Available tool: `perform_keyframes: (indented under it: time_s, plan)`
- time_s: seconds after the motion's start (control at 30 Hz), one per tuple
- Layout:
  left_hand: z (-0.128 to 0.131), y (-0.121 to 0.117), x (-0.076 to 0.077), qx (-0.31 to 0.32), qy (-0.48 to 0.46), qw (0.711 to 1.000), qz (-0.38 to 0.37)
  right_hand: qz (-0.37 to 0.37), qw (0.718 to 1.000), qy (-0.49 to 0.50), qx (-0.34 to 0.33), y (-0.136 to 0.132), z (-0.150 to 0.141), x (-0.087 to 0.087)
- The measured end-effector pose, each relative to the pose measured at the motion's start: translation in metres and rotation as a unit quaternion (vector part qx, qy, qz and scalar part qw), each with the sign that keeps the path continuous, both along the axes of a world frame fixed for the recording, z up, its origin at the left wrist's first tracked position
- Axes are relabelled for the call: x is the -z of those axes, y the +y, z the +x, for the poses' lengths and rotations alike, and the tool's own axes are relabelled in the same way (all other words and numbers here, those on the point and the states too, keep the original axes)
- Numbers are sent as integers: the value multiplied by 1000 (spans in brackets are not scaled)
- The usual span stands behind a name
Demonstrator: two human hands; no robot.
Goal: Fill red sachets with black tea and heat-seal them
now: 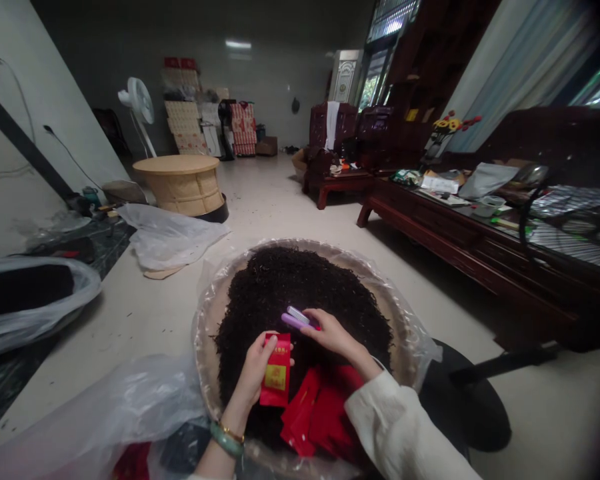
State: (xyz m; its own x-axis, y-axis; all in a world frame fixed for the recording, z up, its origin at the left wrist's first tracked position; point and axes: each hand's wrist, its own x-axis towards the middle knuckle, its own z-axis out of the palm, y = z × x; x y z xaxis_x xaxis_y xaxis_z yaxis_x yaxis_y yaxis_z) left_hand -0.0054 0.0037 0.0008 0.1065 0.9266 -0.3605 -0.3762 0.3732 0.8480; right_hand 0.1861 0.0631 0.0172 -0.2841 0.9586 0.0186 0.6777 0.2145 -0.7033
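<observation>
My left hand point(261, 365) is closed around a small red pouch point(276, 370) with a gold panel, held upright over the basket. Just to its right, my right hand point(334, 333) grips a purple clip-shaped tool point(297, 320) with a silvery ridged strip; its exact kind is unclear. The tool's end is above the pouch's top edge and appears apart from it. Below both hands, dark, dry, tea-like leaves point(300, 280) fill a round basket point(209, 333) lined with clear plastic. A pile of red pouches point(325, 407) lies on the leaves under my right forearm.
Clear plastic sheeting point(130, 393) spreads at the left front. Another plastic-lined container point(87, 293) of dark material stands at far left. A black round stand base point(480, 400) sits right of the basket. Beyond are a low wooden table point(445, 243), a round wooden drum point(185, 187) and a fan point(140, 100).
</observation>
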Motion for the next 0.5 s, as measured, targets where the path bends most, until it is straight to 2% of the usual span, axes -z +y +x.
perform_keyframes:
  time_s: [0.1,0.23,0.3,0.5]
  plan:
    - [2,0,0,-11,2,1000,7,21,1000,-2,7,-5,-5,0]
    - [4,1,6,-19,33,998,55,52,996,48,-62,-14,-25,-3]
    - [4,1,8,-21,54,996,73,26,993,81,-79,-18,-34,-2]
    - [3,4,8,-41,52,994,83,-94,978,180,-45,-23,-39,-1]
